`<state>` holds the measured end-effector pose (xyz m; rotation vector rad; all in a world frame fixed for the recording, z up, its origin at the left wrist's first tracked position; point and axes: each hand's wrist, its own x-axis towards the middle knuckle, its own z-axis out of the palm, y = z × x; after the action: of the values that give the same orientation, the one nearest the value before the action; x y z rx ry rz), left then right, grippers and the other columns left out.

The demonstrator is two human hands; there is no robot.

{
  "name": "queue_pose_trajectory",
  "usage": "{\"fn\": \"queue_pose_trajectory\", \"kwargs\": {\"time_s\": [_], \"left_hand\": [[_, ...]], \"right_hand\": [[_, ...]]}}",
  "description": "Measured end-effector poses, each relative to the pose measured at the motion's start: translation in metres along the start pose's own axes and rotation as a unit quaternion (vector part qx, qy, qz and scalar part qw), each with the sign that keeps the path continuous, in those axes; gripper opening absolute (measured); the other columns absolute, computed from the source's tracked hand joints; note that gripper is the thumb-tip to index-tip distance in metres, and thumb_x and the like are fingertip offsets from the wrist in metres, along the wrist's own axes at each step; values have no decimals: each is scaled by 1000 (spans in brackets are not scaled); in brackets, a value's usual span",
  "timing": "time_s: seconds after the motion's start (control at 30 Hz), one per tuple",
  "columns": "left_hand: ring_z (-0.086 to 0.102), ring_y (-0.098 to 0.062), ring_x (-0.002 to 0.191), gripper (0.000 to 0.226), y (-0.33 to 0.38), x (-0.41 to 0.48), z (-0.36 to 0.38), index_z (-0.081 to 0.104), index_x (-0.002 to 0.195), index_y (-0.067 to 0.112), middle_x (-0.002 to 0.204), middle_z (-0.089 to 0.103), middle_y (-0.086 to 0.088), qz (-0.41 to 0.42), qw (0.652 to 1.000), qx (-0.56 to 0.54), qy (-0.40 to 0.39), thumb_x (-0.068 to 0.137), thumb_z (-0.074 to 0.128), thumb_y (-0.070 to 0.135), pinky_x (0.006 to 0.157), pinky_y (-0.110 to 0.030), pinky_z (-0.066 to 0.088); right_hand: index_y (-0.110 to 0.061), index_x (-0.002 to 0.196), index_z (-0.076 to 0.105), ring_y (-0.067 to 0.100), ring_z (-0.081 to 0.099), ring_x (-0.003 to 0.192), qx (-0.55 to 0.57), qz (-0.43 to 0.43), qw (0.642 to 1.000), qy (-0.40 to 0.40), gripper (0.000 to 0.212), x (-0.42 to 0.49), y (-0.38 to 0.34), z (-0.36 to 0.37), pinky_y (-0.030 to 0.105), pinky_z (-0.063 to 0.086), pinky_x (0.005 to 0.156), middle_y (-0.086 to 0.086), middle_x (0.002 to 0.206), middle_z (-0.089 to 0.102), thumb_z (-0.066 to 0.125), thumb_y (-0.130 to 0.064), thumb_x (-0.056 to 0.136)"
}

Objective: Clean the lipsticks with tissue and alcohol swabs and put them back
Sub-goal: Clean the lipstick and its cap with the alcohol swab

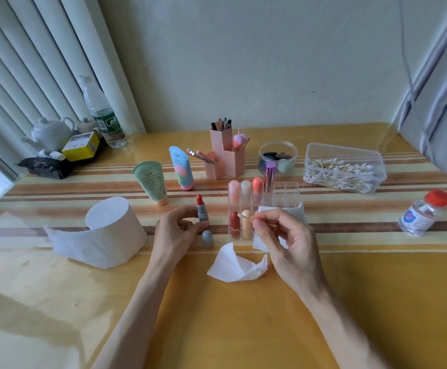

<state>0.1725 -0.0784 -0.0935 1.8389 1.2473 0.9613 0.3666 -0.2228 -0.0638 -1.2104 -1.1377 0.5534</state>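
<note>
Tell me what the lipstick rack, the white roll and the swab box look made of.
Lipstick rack: clear hard plastic, probably acrylic; the lipsticks inside show through its glossy walls.
White roll: soft matte tissue paper; a loose sheet trails from it, limp and creased.
Swab box: thin clear plastic, slightly milky; the swabs show through.

Glossy table [323, 302], soft paper tissue [237, 270]

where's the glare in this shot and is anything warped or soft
Head view: pale glare spreads over the glossy table at lower left; the wide lens bows the curtain folds near the borders; centre is fairly sharp, left hand holding the lipstick, right hand pinching the cotton swab.
</note>
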Motion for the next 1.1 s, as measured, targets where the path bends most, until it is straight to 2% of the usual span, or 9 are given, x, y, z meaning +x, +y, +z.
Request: {"fn": "queue_pose_trajectory", "kwargs": {"time_s": [0.1,0.27,0.43,0.53,0.63,0.83,1.0,1.1], "left_hand": [[65,-17,81,22,0,0,2,79,102,25,95,77,18,10,1000,-17,-7,82,87,19,73,-21,54],[63,-6,79,21,3,6,5,80,103,23,92,77,16,38,999,-22,-22,83,87,24,75,-18,54],[61,-12,75,22,1,9,8,79,101,25,84,74,15,34,998,4,-60,81,89,28,67,-19,49],[57,-8,71,22,0,12,6,78,99,25,79,70,17,47,996,14,-80,80,89,27,65,-15,45],[58,-8,73,22,0,13,6,78,98,25,82,71,15,63,993,45,-93,79,90,24,66,-13,46],[56,-8,72,24,-2,13,8,79,98,30,75,66,18,58,992,62,-93,79,90,22,65,-12,44],[53,-10,74,29,-6,14,5,78,104,25,84,66,13,68,990,57,-109,78,90,18,68,-19,45],[56,-11,76,35,-7,15,5,77,108,26,89,69,8,59,991,53,-108,78,91,17,68,-17,48]], "right_hand": [[-23,97,75,15,71,83,3,3,1000,1,13,0,0,0,20,55,74,-17,94,77,71,-10,98],[-25,97,75,13,70,82,-6,7,1000,5,15,0,1,0,26,56,75,-18,93,77,71,-11,98],[-25,97,75,15,69,79,-1,9,1000,7,14,0,0,-1,23,56,73,-18,92,76,70,-12,98],[-25,98,75,27,68,76,1,13,1000,8,15,0,1,0,31,57,68,-16,92,76,71,-11,98],[-27,98,75,25,69,80,-4,10,1000,8,17,1,1,0,35,57,74,-15,91,76,71,-11,98],[-23,98,75,24,69,79,-2,20,1000,7,12,1,3,0,31,56,73,-18,93,77,70,-12,99],[-24,98,75,21,70,81,-4,16,1000,7,12,1,4,0,33,56,75,-17,93,77,71,-12,98],[-24,98,76,26,68,78,-2,17,1000,9,13,0,5,-1,35,56,73,-14,91,77,71,-12,98]]}}
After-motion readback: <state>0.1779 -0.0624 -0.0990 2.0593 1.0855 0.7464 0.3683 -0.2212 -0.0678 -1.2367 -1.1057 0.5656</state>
